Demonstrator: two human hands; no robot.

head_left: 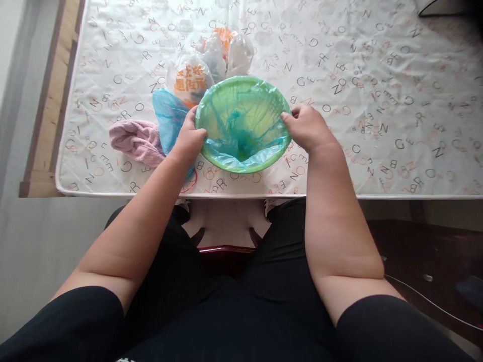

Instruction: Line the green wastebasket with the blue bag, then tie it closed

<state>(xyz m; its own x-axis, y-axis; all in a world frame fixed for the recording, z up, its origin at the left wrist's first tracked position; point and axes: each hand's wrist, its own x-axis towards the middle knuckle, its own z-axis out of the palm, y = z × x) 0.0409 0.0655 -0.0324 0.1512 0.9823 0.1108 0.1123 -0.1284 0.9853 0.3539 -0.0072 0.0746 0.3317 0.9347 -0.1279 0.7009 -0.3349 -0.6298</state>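
A round green plastic basin (260,163) sits near the front edge of the bench (377,100), which is covered with a white quilted cloth printed with letters. A thin blue-green plastic bag (241,120) lines the basin, its mouth stretched over the rim. The left hand (190,138) grips the left side of the rim, thumb curled over the bag's edge and fingers hidden beneath. The right hand (307,125) pinches the rim on the right, thumb on top pressing the film down.

To do this lining well, the film should be drawn evenly: pull both sides outward and down at once so the bag seats without bunching at the bottom, where it now gathers in wrinkles. The pull should stay gentle, since such thin film would likely tear at the rim. It seems wise to work round the rim in small steps, checking that the near edge, where the film looks loose, is tucked under.

Just left of the basin lie a loose blue plastic bag (168,120) and a pink folded cloth (136,141); behind it stand white plastic bags with orange print (190,75).
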